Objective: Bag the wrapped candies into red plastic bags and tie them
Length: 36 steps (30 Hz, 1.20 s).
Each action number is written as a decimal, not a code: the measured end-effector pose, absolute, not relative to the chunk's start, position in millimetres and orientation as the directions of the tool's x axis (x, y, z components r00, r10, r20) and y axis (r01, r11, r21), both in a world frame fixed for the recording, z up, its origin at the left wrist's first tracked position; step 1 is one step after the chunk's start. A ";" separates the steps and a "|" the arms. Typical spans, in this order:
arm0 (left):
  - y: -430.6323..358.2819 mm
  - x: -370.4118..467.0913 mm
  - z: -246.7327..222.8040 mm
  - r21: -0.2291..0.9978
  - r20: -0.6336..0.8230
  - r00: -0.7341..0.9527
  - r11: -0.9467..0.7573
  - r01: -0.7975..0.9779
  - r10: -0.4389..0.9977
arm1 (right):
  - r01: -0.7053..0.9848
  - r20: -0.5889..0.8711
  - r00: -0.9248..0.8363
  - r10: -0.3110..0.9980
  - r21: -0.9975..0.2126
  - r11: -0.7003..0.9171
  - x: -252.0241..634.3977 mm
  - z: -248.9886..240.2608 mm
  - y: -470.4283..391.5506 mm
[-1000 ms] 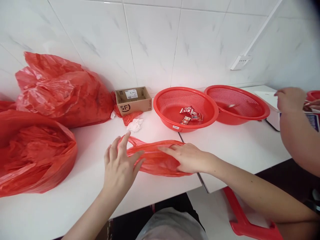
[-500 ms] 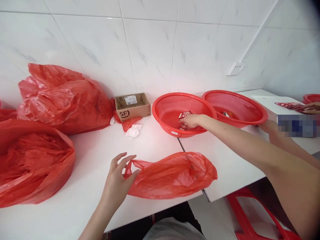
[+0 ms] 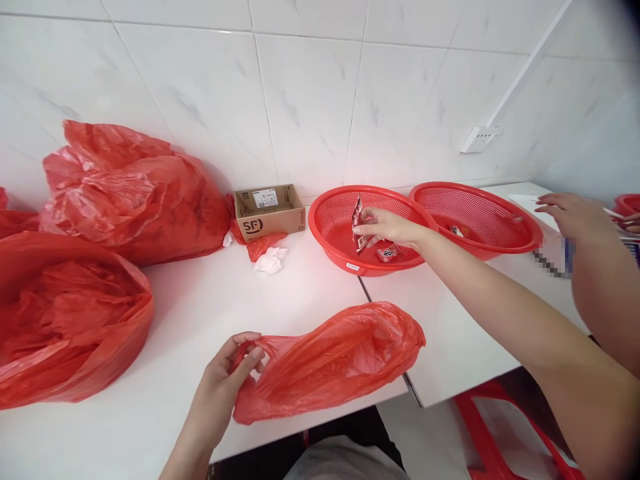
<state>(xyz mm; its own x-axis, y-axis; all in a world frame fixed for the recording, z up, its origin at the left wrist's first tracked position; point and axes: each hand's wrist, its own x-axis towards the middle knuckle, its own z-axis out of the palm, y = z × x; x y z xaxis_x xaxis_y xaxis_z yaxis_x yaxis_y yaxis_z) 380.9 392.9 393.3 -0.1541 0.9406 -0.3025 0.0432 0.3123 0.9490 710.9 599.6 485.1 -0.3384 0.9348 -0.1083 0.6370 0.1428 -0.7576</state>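
My left hand (image 3: pixel 233 373) has its fingers closed on the left end of a red plastic bag (image 3: pixel 335 363), which lies with its mouth spread at the table's front edge. Over the left red basket (image 3: pixel 325 247), my right hand (image 3: pixel 383 227) pinches a small red packet (image 3: pixel 357 225), held upright. Another red and white packet (image 3: pixel 389 253) lies in that basket, below my right hand.
A second red basket (image 3: pixel 530 237) touches the first on the right, with a small item inside. An open SF carton (image 3: pixel 275 222), crumpled white tissue (image 3: pixel 271 261) and big red bags (image 3: pixel 140 200) stand left. Another person's hand (image 3: pixel 575 213) is at right.
My right hand has lifted a packet off the basket's bottom. My left hand has closed on the bag and pulled its end left and down. The other person's arm has come forward over the table.
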 end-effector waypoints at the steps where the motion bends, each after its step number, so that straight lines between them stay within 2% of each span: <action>1: 392.7 381.1 395.2 0.949 -0.310 -0.173 0.316 0.009 0.935 | 0.505 -0.074 -0.345 0.936 -0.855 0.118 704.7 489.8 590.2; 3: 393.2 381.7 397.8 0.955 -0.298 -0.206 0.292 -0.059 0.932 | 0.271 -0.032 -0.395 0.918 -0.959 0.083 688.4 495.1 566.9; 5: 394.3 383.3 398.9 0.960 -0.273 -0.229 0.251 -0.123 0.934 | 0.161 -0.014 -0.504 0.863 -0.984 0.078 669.1 493.5 539.7; 7: 395.3 386.3 398.6 0.961 -0.253 -0.233 0.217 -0.169 0.939 | 0.120 -0.022 -0.636 0.771 -0.990 0.071 650.3 484.3 513.8; 8: 395.6 388.1 398.1 0.962 -0.243 -0.230 0.203 -0.183 0.942 | 0.152 -0.043 -0.693 0.720 -0.984 0.088 642.4 477.5 503.1; 10: 395.5 391.2 396.8 0.967 -0.210 -0.220 0.169 -0.191 0.953 | 0.335 -0.120 -0.758 0.641 -0.915 0.225 631.2 462.0 489.3; 12: 394.5 392.6 395.7 0.979 -0.162 -0.217 0.130 -0.157 0.963 | 0.554 -0.225 -0.756 0.614 -0.720 0.418 626.8 448.2 485.7; 14: 392.8 391.9 395.6 0.991 -0.109 -0.217 0.090 -0.094 0.970 | 0.655 -0.310 -0.735 0.603 -0.555 0.513 628.0 440.0 489.1; 15: 391.9 391.3 396.0 0.995 -0.091 -0.214 0.078 -0.066 0.973 | 0.662 -0.337 -0.736 0.588 -0.540 0.519 629.8 438.6 491.8; 19: 389.2 392.4 400.1 0.990 -0.144 -0.183 0.141 -0.026 0.973 | 0.583 -0.339 -0.794 0.504 -0.660 0.474 635.9 444.7 500.2; 23: 388.5 397.9 402.4 0.979 -0.194 -0.210 0.202 0.021 0.958 | 0.601 -0.411 -0.797 0.444 -0.616 0.509 635.4 448.4 503.6; 27: 388.1 397.3 401.1 0.972 -0.192 -0.229 0.217 0.091 0.954 | 0.656 -0.439 -0.754 0.489 -0.545 0.522 635.9 441.7 506.1; 31: 382.9 395.8 402.5 0.977 -0.142 -0.222 0.173 0.124 0.965 | 0.689 -0.360 -0.715 0.599 -0.503 0.521 642.6 441.2 504.2; 33: 377.3 397.8 405.3 0.977 -0.066 -0.253 0.114 0.180 0.965 | 0.700 -0.326 -0.705 0.630 -0.464 0.543 647.3 445.0 501.0; 36: 369.7 400.9 411.3 0.927 0.259 -0.363 -0.125 0.354 0.895 | 0.723 -0.354 -0.689 0.632 -0.390 0.570 653.3 450.4 494.4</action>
<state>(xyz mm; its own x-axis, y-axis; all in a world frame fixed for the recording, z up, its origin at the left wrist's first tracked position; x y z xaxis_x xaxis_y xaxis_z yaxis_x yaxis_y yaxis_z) 400.9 369.7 411.3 -0.3630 0.8951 0.2591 0.3543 -0.1245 0.9268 653.3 494.4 450.4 -0.6892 0.6323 -0.3539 0.7232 0.5699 -0.3901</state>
